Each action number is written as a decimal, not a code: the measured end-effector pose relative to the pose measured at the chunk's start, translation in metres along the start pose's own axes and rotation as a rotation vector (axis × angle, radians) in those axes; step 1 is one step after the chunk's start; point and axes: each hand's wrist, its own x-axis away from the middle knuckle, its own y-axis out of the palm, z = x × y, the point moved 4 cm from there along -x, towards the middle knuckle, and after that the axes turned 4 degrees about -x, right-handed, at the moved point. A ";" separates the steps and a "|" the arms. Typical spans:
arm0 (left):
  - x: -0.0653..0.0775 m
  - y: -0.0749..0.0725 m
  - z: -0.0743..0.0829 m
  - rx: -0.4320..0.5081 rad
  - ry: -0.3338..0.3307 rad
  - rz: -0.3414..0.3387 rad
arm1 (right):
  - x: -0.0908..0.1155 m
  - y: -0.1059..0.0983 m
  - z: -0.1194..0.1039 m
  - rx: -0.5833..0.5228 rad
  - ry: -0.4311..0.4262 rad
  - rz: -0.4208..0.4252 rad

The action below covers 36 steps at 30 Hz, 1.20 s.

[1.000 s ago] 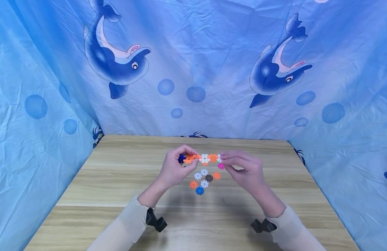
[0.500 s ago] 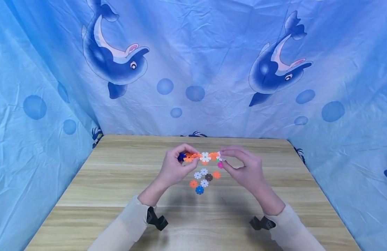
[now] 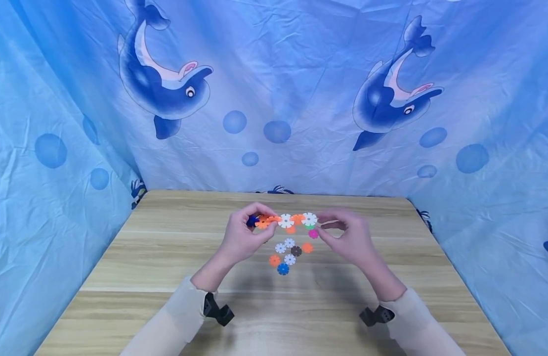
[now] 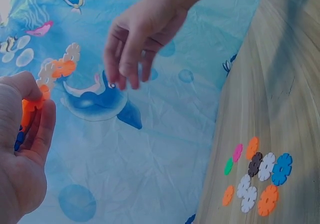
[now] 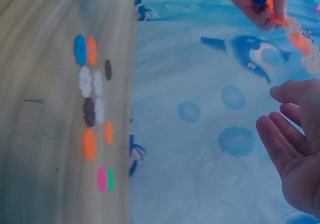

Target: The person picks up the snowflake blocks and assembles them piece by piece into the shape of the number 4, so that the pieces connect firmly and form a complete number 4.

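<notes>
My left hand pinches a chain of joined snowflake discs between thumb and fingers, held above the table. Along the chain run dark blue, orange and white discs, ending on the right in a white disc. The blue end lies partly hidden within the left hand. Just right of the white end disc is my right hand, with its fingers loosely bent. In the right wrist view the right hand holds nothing and is apart from the chain.
Loose snowflake discs lie on the wooden table below the hands: blue, brown, pink, green, and several white and orange ones. A blue dolphin-print curtain encloses the table's back and sides.
My right hand has let go of the white end disc and drawn slightly right, so that disc now shows fully. The left hand has shifted a little left with the chain.
</notes>
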 end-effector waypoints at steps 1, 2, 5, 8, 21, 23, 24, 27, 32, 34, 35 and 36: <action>0.000 0.000 0.000 -0.001 -0.002 0.002 | 0.001 0.002 0.003 -0.006 0.033 -0.015; 0.000 -0.001 0.000 -0.002 -0.004 0.003 | 0.001 0.003 0.007 -0.017 0.067 -0.030; 0.000 -0.001 0.001 -0.001 -0.002 0.001 | 0.004 0.009 0.020 -0.013 0.166 -0.080; 0.001 -0.001 0.001 0.002 0.001 -0.002 | 0.008 0.017 0.034 0.033 0.252 -0.146; 0.001 -0.002 0.000 -0.002 -0.001 -0.002 | 0.027 0.046 0.076 0.111 0.398 -0.341; 0.001 -0.001 -0.001 -0.002 0.006 -0.005 | 0.029 0.049 0.078 0.141 0.410 -0.365; 0.001 0.000 -0.001 -0.002 0.012 -0.007 | 0.031 0.051 0.080 0.163 0.417 -0.381; 0.001 0.001 -0.002 -0.002 0.027 -0.013 | 0.036 0.058 0.082 0.235 0.414 -0.449; 0.000 0.002 -0.003 -0.014 0.023 -0.019 | 0.042 0.070 0.084 0.370 0.358 -0.560; 0.000 0.003 -0.003 -0.016 0.019 -0.023 | 0.042 0.073 0.086 0.409 0.357 -0.581; -0.001 0.003 -0.003 -0.017 0.019 -0.024 | 0.042 0.075 0.087 0.425 0.360 -0.586; -0.001 0.004 -0.004 -0.018 0.017 -0.025 | 0.041 0.077 0.088 0.433 0.371 -0.587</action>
